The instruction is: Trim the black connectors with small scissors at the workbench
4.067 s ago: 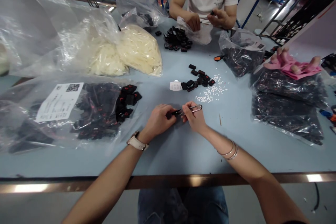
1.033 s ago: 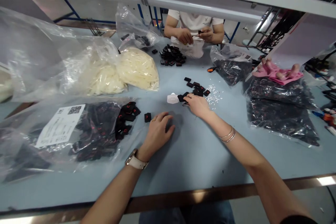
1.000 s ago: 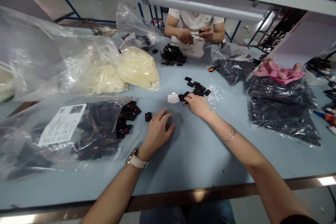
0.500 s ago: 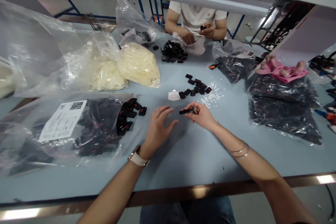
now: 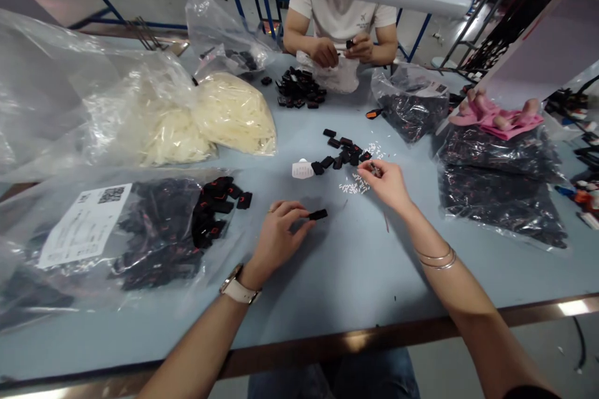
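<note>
Thumb and fingertips of my left hand (image 5: 279, 232) pinch one end of a small black rectangular plastic part (image 5: 318, 214), held just above the table. My right hand (image 5: 387, 184) is farther forward, its fingers closed on a small dark, metallic-looking item (image 5: 375, 169) that I cannot identify. Right beside those fingertips lie tiny white pieces (image 5: 354, 186), scattered on the table. A loose group of black plastic parts (image 5: 345, 154), some with orange-red marks, lies just beyond. Left of that group is a small white printed label (image 5: 302, 169).
At left, an open clear bag (image 5: 154, 224) spills black parts. Behind it stand bags of cream-coloured pieces (image 5: 236, 115). Bags of black parts (image 5: 500, 199) lie right, with pink finger cots (image 5: 503, 115) on top. A co-worker's hands (image 5: 344, 50) handle parts across the table.
The black part has passed from my right hand to my left. My right hand has moved right and forward to the white pieces. The view has shifted slightly.
</note>
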### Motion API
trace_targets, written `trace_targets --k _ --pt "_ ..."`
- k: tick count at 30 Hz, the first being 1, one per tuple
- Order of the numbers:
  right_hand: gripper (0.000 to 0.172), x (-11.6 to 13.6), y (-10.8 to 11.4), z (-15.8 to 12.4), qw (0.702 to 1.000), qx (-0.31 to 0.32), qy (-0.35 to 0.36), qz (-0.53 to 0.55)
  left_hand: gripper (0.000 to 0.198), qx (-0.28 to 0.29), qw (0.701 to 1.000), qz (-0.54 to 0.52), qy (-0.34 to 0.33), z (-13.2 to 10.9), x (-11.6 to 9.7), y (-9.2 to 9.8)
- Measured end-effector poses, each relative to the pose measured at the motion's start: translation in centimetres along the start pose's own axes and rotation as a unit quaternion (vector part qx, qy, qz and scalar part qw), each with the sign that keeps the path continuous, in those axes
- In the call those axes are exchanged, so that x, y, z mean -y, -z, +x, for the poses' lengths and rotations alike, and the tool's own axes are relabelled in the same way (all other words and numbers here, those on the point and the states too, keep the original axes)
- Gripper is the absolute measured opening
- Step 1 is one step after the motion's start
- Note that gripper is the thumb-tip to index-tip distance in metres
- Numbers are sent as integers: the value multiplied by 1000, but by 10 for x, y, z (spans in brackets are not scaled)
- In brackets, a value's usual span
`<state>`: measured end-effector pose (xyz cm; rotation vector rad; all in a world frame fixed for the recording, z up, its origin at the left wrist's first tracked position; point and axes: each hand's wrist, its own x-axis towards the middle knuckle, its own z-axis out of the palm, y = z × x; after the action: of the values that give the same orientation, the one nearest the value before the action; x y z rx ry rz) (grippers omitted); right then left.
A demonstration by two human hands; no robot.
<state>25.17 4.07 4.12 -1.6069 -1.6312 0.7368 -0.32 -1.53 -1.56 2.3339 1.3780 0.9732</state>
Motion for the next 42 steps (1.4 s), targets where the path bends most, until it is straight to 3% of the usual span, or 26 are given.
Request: trace_targets --k 4,7,16,30,42 --pt "22 -7 20 7 969 105 -13 -222 13 39 999 23 -7 -3 2 -4" --pt "24 -7 19 5 946 160 -12 -283 12 48 998 30 1 -5 4 -4" --pt "17 -7 24 7 921 177 -41 -345 17 60 998 20 7 -4 10 -3" --pt "12 -15 17 9 909 231 24 -347 19 55 998 17 4 -3 8 -1" --pt "13 -7 10 2 891 222 56 -392 19 61 998 14 -2 -3 8 -1"
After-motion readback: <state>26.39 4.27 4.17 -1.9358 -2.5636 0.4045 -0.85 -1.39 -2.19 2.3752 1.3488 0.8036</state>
